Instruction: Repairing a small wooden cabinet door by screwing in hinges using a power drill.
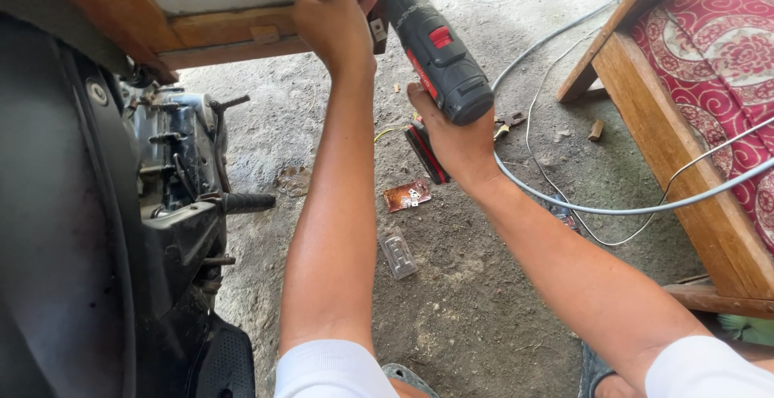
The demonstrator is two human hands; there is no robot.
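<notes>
Head view: right hand closed around the handle of a cordless drill, nose raised to the wooden frame. Left hand pinches the frame's edge beside the bit. The drill looks rigid and base-heavy from its battery; its handle seems the best hold.

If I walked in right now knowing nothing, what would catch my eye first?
Most striking is the black-and-red cordless drill at top centre, gripped by the right hand and aimed up at a wooden frame. The left hand presses against that frame beside the drill's nose. A dark motorcycle fills the left side, and grey cables trail across the dirt floor.
</notes>
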